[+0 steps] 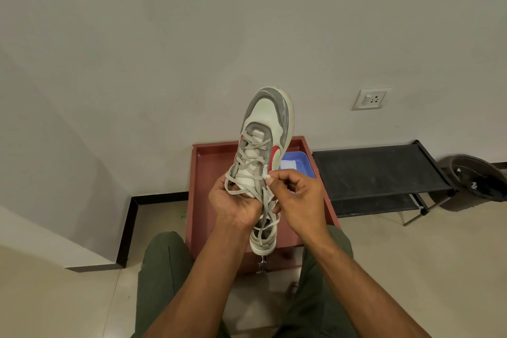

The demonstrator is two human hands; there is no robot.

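1. A red-brown table [211, 173] with a raised rim stands against the wall, just beyond the seated person's knees. A black rack [378, 167] stands to its right.
2. A sneaker [270, 115] is held in the air above that table, toe pointing up and away, heel towards the person. It is off-white with grey panels round the toe and sides, a red mark on each side, and a slightly soiled pale sole rim.
3. A blue tray [304, 164] lies on the table, partly hidden behind the shoe.
4. The left hand [233, 203] grips the sneaker at its collar, fingers curled round it. If that grip slackened, the shoe would likely drop onto the table.
5. The right hand [297, 197] pinches the lace at an upper eyelet on the shoe's right side, thumb and fingertips closed on it.
6. The lace [248, 162], grey-beige and flat, sits slack in loose crossings and hanging loops. A hard tug could snag or knot those loops.
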